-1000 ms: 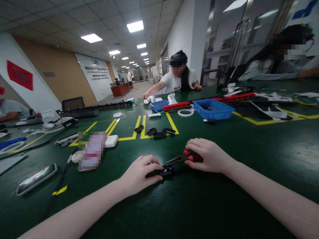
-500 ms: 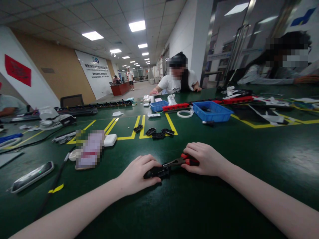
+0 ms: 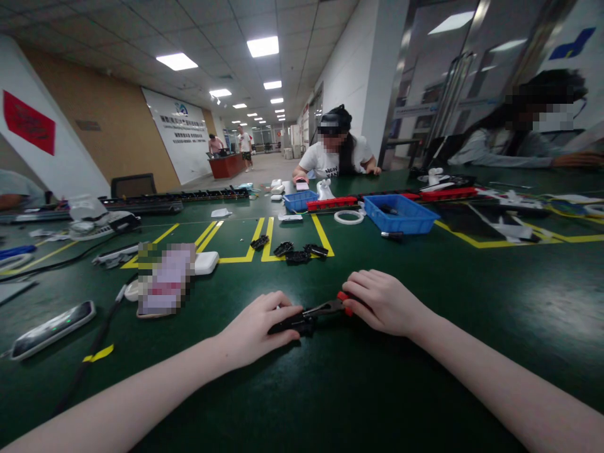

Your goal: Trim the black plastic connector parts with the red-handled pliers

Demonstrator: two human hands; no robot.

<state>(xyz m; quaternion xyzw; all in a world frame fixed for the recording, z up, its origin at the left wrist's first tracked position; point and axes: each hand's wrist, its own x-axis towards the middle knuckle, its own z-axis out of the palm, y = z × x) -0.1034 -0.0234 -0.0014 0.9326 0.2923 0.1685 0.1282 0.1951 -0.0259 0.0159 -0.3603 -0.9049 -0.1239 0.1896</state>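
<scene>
My left hand (image 3: pixel 257 327) is closed on a small black plastic part (image 3: pixel 306 326), pinned low over the green table (image 3: pixel 368 390). Red-handled pliers (image 3: pixel 328 307) are gripped in my right hand (image 3: pixel 382 301); their metal jaws point left and reach the black part near my left fingertips. Whether the jaws bite on it I cannot tell. Fingers hide most of the plier handles. Beyond my hands lie several similar black parts (image 3: pixel 297 257) by the yellow tape lines.
To the left are a phone (image 3: pixel 166 280), a white case (image 3: pixel 206 263), a dark cable (image 3: pixel 106 327) and a glossy grey-edged device (image 3: pixel 53 330). Further off stand a blue bin (image 3: pixel 401 217), a smaller blue bin (image 3: pixel 301 201) and a white tape ring (image 3: pixel 349 217). A co-worker (image 3: pixel 337 151) sits opposite.
My view has shifted slightly. Both hands keep their hold on the black part and the pliers, with the right fingers covering more of the red handles. The person opposite now holds something pinkish.
</scene>
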